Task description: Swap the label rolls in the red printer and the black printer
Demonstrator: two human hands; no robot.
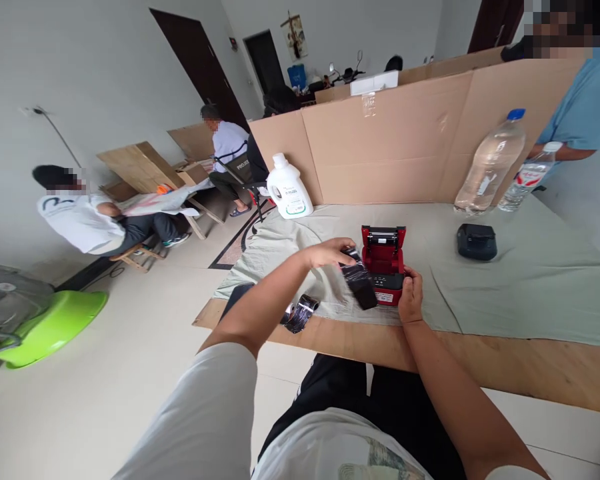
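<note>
A small red and black printer (384, 257) stands open on the pale green cloth (520, 280) near the table's front edge. My right hand (411, 293) rests against its front right corner, fingers curled on it. My left hand (330, 253) reaches in from the left and grips a dark, shiny strip of film (359, 283) that hangs beside the printer's left side. More of the same dark film (300, 312) lies crumpled on the table edge below my left forearm.
A black device (477, 241) lies right of the printer. Two clear water bottles (490, 163) and a white jug (289, 188) stand by the cardboard wall (380, 143). A person in blue stands at the far right; two people sit at the left. A green basin (55, 323) is on the floor.
</note>
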